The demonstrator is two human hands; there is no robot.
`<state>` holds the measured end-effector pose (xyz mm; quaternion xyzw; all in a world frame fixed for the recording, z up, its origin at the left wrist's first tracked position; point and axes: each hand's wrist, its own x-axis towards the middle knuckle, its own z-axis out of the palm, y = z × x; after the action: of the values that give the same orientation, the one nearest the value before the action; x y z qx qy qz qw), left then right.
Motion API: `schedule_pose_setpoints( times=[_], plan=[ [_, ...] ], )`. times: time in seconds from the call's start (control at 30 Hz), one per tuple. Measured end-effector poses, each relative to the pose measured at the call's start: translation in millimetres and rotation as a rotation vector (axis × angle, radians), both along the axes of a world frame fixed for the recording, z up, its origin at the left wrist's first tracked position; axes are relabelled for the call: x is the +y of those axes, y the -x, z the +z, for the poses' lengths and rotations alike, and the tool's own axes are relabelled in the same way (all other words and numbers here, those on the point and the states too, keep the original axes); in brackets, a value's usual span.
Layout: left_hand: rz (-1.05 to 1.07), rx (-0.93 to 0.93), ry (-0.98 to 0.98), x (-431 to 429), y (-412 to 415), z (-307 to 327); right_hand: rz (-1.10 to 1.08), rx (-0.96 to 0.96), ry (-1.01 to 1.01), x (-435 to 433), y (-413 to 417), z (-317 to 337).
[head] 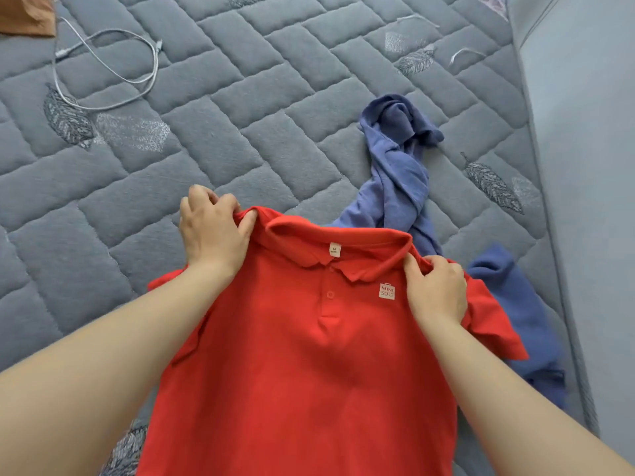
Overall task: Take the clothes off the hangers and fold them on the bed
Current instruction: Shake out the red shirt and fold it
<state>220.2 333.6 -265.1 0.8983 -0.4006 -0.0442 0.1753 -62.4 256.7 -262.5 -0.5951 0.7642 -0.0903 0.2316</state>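
Note:
A red polo shirt with a small white chest logo hangs front-up over the grey quilted bed. My left hand pinches its left shoulder by the collar. My right hand grips the right shoulder beside the collar. A crumpled blue garment lies on the bed just beyond the red shirt, partly under it, and more blue cloth shows at the right. No hanger is in view.
A white cable loops on the bed at the far left. An orange-brown cloth sits at the top left corner. The bed's right edge meets a pale grey surface.

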Motion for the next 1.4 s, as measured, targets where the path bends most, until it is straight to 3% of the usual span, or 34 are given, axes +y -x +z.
schedule_pose_setpoints(
  times=[0.2,0.43,0.83,0.97,1.07,1.2,1.4],
  plan=[
    [-0.104,0.305,-0.12,3,-12,-14,0.073,-0.063,0.189,23,-22,8],
    [0.029,0.416,-0.197,69,-57,-19,0.573,-0.258,0.102,51,-104,15],
    [0.047,0.762,-0.141,123,-94,-33,0.931,-0.117,0.012,39,-231,0],
    [0.246,0.79,0.044,132,-105,-36,1.02,-0.033,-0.075,31,-260,-6],
    [0.296,0.776,0.174,136,-119,-34,1.016,0.086,-0.132,26,-279,-13],
    [0.171,0.651,0.202,122,-135,-26,0.878,0.049,-0.087,21,-298,-19],
    [0.25,0.981,0.079,114,-130,-29,0.755,-0.096,-0.048,31,-294,-30]
  ],
)
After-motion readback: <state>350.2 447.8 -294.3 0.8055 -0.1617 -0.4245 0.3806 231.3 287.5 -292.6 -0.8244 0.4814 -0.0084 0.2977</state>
